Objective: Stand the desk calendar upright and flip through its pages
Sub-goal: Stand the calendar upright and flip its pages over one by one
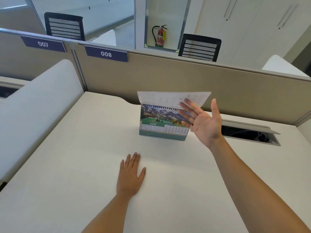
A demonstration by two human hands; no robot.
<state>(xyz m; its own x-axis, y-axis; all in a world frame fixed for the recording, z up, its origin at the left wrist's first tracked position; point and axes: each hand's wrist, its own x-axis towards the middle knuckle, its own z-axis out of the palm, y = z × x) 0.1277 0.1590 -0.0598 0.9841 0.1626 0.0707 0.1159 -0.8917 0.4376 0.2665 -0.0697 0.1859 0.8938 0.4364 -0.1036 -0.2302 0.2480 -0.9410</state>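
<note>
The desk calendar [159,123] stands upright on the white desk [67,165], showing a June page with a mountain picture. One white page [168,98] is lifted above the spiral binding, bent back over the top. My right hand [202,121] is spread palm-up at the calendar's right side, its fingertips under the raised page. My left hand [130,175] lies flat, palm down, on the desk in front of the calendar, holding nothing.
A beige partition [185,78] with labels 007 and 008 runs behind the desk. An open cable tray [249,133] sits to the right of the calendar. A white side divider [38,101] borders the left. Black chairs and a fire extinguisher stand beyond.
</note>
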